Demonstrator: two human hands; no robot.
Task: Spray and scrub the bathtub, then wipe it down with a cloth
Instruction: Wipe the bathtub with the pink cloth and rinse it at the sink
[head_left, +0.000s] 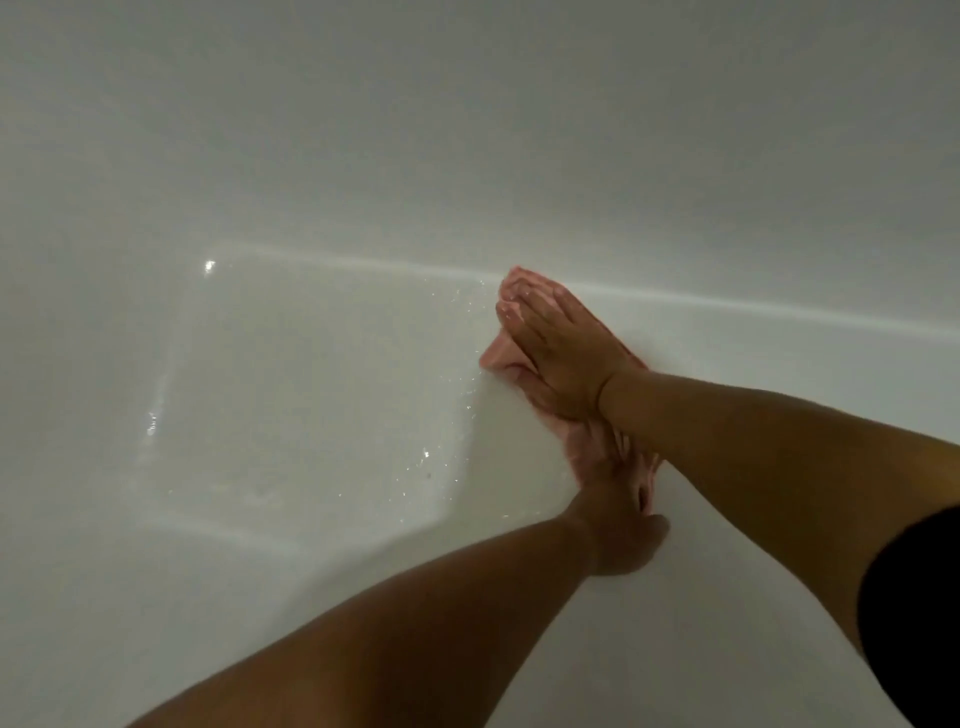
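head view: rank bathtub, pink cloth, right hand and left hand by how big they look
1. bathtub, fills the frame
2. pink cloth, partly covered, yet longer than either hand
3. right hand and left hand: look alike; left is blurred, so no ranking

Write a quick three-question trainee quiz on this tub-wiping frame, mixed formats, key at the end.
1. True or false: the right hand lies flat on the pink cloth.
2. Multiple choice: in the picture, the water droplets on the bathtub floor lie on which side of the cloth? A) left B) right C) no droplets are visible
3. Fill in: the left hand touches the cloth's ____ end (nearer to or farther from the camera).

Key: 1 true; 2 A; 3 nearer.
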